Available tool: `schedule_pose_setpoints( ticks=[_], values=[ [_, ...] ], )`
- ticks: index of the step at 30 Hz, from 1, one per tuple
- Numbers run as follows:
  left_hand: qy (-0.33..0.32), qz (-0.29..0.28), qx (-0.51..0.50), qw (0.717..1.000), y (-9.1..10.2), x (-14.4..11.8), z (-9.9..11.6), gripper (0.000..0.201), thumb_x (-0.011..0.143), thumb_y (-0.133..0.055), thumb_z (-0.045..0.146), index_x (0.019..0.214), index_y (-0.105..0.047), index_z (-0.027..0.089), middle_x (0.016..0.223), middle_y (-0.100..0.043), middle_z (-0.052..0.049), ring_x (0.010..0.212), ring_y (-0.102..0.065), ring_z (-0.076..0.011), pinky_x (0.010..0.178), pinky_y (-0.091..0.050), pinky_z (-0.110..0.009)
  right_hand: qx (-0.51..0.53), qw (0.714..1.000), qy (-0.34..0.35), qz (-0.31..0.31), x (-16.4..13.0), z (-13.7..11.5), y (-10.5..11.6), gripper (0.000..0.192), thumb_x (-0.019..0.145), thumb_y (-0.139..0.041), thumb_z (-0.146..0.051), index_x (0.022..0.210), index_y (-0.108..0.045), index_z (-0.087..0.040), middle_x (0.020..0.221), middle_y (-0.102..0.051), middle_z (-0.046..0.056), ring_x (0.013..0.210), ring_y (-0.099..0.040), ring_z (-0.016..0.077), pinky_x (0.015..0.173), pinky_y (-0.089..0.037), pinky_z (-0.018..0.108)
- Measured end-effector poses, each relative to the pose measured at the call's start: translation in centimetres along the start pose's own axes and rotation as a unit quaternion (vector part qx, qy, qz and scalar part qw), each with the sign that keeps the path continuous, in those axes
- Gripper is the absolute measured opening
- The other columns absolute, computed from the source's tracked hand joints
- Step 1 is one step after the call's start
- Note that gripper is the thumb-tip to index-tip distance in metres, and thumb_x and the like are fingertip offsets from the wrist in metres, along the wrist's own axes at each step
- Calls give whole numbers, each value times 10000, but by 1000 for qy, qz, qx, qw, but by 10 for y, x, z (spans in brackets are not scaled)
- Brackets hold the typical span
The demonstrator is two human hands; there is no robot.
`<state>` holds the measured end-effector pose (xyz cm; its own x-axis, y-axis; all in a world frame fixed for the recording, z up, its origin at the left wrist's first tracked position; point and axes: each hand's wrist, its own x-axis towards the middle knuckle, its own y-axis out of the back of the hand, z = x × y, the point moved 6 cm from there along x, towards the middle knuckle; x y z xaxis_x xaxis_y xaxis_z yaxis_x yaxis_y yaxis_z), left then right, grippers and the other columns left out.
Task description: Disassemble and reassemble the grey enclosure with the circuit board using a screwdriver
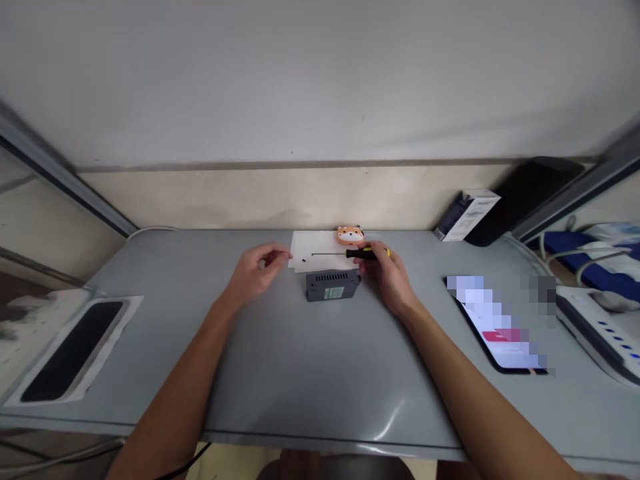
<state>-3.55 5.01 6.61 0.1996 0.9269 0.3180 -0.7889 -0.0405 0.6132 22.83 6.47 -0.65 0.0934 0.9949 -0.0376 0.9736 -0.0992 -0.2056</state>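
While a black pad in a white wrapper (pixel 70 350) lies at the far left of the grey table (pixel 310 373), the left hand (pixel 255 270) hovers with fingers loosely curled and holding nothing, just left of a white sheet of paper (pixel 313 250). Near the sheet's front edge sits a small dark grey box (pixel 333 285), and behind it an orange animal figure (pixel 350 234). To the right, the right hand (pixel 387 273) grips the black-and-yellow handle of a screwdriver (pixel 350 253), whose thin shaft points left over the paper; farther right lie a phone (pixel 500 327) and a white carton (pixel 467 215).
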Motion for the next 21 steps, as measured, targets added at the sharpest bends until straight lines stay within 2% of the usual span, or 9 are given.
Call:
schedule_pose_setpoints(
  ticks=[4, 8, 11, 15, 21],
  values=[
    [12, -33, -119, 992, -17, 1, 7, 216, 867, -644, 415, 865, -700, 207, 689, -555, 16, 662, -501, -150, 638, -395, -289, 69, 997, 21, 11, 1, -8, 7, 310, 774, -663, -553, 789, -662, -244, 730, -659, 31, 614, -535, 167, 593, -410, 320],
    [1, -51, -206, 977, -34, 2, 11, 201, 839, -669, 409, 922, -649, 227, 692, -422, 38, 661, -426, -149, 640, -372, -296, 68, 997, 43, -5, -3, -17, 5, 283, 753, -635, -532, 705, -631, -253, 760, -647, 57, 609, -528, 180, 586, -416, 347],
    [5, -78, -229, 970, -41, 1, 11, 199, 816, -672, 382, 937, -626, 231, 702, -369, 48, 657, -392, -145, 635, -351, -293, 47, 998, 37, -30, -5, -16, -1, 285, 766, -637, -524, 687, -631, -249, 724, -628, 56, 599, -514, 182, 576, -407, 352],
    [7, -118, -234, 965, -48, -2, 11, 184, 798, -654, 335, 947, -637, 228, 703, -341, 52, 643, -354, -141, 618, -314, -287, 64, 997, 22, -35, -7, -13, -4, 265, 740, -675, -490, 669, -664, -235, 660, -605, 43, 569, -495, 168, 550, -361, 340],
    [21, -138, -245, 959, -51, -4, 9, 195, 782, -650, 307, 957, -646, 220, 716, -332, 55, 652, -343, -137, 621, -286, -279, 71, 997, 14, -28, -6, -11, -2, 285, 737, -705, -506, 685, -653, -230, 680, -613, 35, 563, -508, 156, 552, -364, 331]
  ],
)
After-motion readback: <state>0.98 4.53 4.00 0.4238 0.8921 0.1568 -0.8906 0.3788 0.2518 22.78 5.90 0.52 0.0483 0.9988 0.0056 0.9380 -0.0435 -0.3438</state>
